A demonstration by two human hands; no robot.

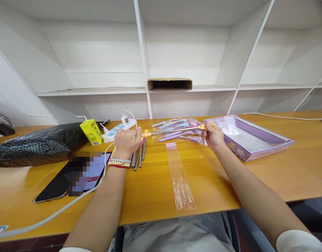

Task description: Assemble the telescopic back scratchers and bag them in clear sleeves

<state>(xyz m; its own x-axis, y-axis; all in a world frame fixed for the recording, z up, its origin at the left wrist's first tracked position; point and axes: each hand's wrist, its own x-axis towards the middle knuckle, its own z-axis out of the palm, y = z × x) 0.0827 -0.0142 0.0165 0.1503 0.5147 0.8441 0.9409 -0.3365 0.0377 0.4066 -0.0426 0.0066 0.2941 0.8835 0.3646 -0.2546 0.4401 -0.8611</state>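
Steel, thin and stiff, the metal straw likely handles light and slippery; left hand and right hand each pinch a yellow-tipped end above the cellophane sleeve.

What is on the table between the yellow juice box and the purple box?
In the head view: a white power strip, metal straws and packaged straws.

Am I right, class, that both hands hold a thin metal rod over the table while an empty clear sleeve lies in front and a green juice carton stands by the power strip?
Not quite: the head view shows the juice carton is yellow, not green. The left hand and right hand do hold the rod; the clear sleeve and power strip are as stated.
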